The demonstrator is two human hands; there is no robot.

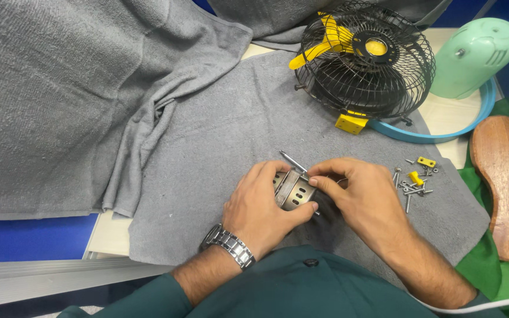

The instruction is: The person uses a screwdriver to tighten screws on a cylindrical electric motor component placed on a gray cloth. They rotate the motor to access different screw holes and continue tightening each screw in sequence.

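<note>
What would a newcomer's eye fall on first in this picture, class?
Probably the black wire fan cage with yellow blades, at the top on the grey towel. Then, lower centre, the left hand and right hand gripping a slotted metal motor housing, loose screws lying to their right.

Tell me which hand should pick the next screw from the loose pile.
Probably the right hand: the screw pile lies just beside it, while the left hand is cupped around the slotted metal motor housing, steadying it.

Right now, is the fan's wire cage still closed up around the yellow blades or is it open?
Closed, as far as visible. The black wire cage surrounds the yellow blades, which show only through the wires; no gap or removed half shows.
</note>
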